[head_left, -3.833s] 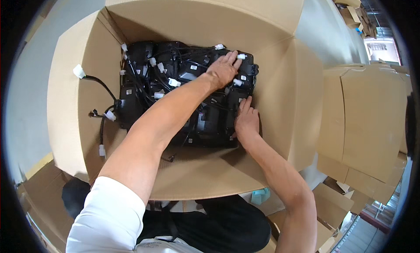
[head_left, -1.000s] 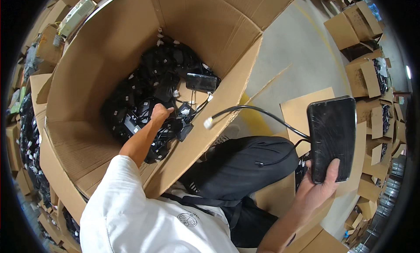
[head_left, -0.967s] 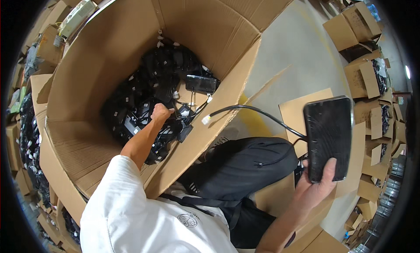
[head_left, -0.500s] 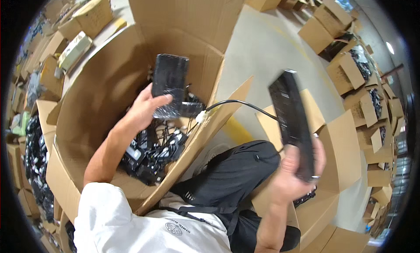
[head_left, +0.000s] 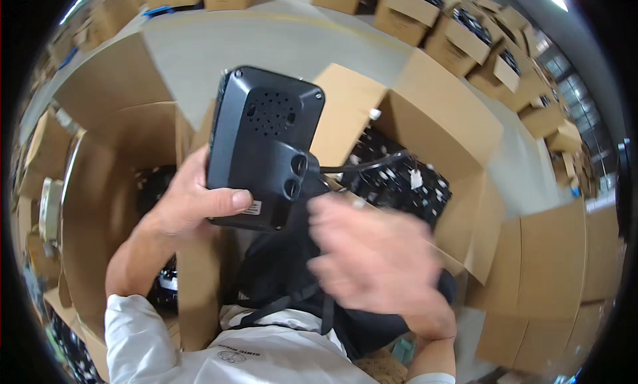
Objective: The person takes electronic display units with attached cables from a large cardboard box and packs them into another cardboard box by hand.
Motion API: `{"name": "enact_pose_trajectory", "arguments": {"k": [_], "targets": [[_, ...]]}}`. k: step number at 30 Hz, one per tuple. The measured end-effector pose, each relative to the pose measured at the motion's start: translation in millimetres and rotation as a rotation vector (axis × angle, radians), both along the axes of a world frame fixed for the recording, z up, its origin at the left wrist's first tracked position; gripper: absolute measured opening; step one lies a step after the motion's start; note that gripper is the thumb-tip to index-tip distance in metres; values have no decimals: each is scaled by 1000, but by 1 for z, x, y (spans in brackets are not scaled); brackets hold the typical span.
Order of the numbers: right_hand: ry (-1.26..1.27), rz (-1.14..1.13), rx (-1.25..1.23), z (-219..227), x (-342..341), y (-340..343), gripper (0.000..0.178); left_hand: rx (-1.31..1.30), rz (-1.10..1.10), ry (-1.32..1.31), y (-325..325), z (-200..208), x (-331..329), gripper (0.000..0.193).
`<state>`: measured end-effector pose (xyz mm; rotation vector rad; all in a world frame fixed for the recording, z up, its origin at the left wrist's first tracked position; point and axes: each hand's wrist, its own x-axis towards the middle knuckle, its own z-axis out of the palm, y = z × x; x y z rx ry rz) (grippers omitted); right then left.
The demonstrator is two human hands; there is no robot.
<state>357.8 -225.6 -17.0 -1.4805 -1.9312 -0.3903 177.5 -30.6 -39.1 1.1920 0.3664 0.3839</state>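
Note:
My left hand [head_left: 183, 201] grips a black plastic device [head_left: 256, 161] by its lower left edge, thumb across the back. Rounded at the corners, it shows a round patch of speaker holes, two small round recesses and a small white label. From the right side of its housing a black cable [head_left: 362, 165] runs off toward the box on the right. Just right of the device, my right hand [head_left: 372, 251] is smeared by motion, so whether its fingers hold anything cannot be made out.
An open carton [head_left: 100, 204] stands at my left with dark items inside. The open carton on the right [head_left: 478, 178] holds many black pieces [head_left: 399, 185] with white tags. Filled cartons [head_left: 458, 35] line the far side; a large carton [head_left: 545, 278] stands at the right.
My view has swung right. The left hand now shows the device's back with speaker holes. The right hand has moved left toward the device, and the long black piece it held no longer shows there.

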Motion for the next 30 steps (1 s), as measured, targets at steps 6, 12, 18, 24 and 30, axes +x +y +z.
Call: {"name": "enact_pose_trajectory", "arguments": {"k": [6, 12, 18, 24, 30], "targets": [[840, 49, -76, 13, 111, -8, 83, 708, -457, 53, -20, 56, 124, 78], [934, -271, 500, 3, 175, -19, 32, 156, -81, -211, -35, 36, 242, 48], [641, -594, 506, -25, 213, 1, 40, -179, 29, -245, -49, -14, 308, 67], [698, -630, 310, -68, 254, -19, 49, 236, -195, -102, -34, -96, 325, 85], [837, -616, -194, -67, 262, -28, 66, 205, -250, -96, -13, -110, 332, 76]]}}
